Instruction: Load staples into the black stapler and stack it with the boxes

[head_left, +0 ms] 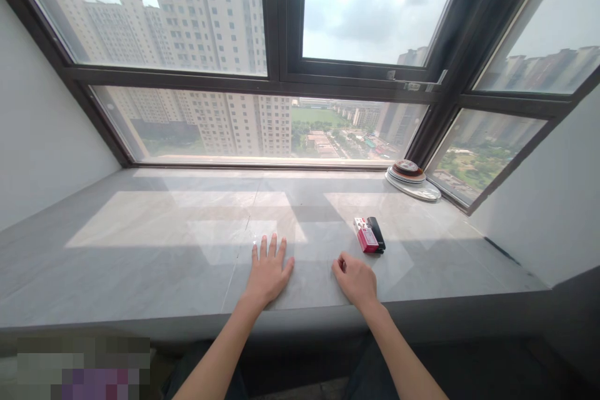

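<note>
My left hand (268, 270) lies flat on the grey stone window ledge (154, 244), palm down, fingers stretched out and slightly spread, holding nothing. My right hand (356, 279) rests on the ledge just to its right with the fingers curled under in a loose fist; whether anything is inside it is hidden. A small red box (366, 236) with a black lighter-like object (376, 232) beside it lies a short way beyond my right hand, untouched.
A stack of round plates or discs (412, 180) sits in the far right corner of the ledge by the dark window frame (276, 78). White walls close the ledge on both sides. The ledge's front edge runs just under my wrists.
</note>
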Demonstrator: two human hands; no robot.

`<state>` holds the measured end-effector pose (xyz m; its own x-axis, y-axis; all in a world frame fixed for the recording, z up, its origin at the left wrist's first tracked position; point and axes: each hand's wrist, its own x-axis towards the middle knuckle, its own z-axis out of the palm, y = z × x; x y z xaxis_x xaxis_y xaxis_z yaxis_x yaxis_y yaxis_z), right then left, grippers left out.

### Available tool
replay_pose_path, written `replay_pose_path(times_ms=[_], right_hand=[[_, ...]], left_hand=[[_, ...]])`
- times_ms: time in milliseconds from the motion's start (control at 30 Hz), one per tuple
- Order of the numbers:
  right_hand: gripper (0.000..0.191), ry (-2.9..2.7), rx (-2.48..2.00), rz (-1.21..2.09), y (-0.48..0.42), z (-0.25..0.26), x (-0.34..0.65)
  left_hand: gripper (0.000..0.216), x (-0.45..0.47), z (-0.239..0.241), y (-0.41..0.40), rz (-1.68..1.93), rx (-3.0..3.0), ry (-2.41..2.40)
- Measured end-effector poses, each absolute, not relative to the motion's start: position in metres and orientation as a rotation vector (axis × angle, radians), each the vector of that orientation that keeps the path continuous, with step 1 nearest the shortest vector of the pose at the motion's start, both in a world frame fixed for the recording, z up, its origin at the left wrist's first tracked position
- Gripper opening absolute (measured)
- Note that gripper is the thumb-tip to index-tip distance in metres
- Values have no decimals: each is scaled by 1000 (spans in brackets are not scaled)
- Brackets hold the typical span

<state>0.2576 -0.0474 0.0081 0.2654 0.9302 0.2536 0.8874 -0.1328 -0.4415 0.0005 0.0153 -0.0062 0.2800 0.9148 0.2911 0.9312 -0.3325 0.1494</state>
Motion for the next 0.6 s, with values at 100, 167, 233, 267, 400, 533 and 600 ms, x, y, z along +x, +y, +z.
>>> replay_pose_path(times_ms=[100,167,233,267,400,533,600], right_hand=[[29,-1472,-1824,218,-39,17,272],[38,-1263,-1809,132,-29,28,305],[47,-1098,-1891,95,-17,43,344],[51,-1080,-1918,180,-10,49,362],[51,-1210,-1875,550,9,62,394],[58,-1299,-1803,703,8,52,360],[59,-1339,-1753,725,7,44,327]], left_hand=[[60,-4,-4,16,-541,-2502,-1776],[59,-8,-3,16,-548,-2499,-1776],[58,-8,-3,15,-557,-2489,-1777],[58,-8,-2,15,-563,-2487,-1776],[57,-6,-2,16,-592,-2495,-1764],[55,-6,-1,15,-627,-2491,-1755],[53,-5,2,14,-663,-2490,-1761]])
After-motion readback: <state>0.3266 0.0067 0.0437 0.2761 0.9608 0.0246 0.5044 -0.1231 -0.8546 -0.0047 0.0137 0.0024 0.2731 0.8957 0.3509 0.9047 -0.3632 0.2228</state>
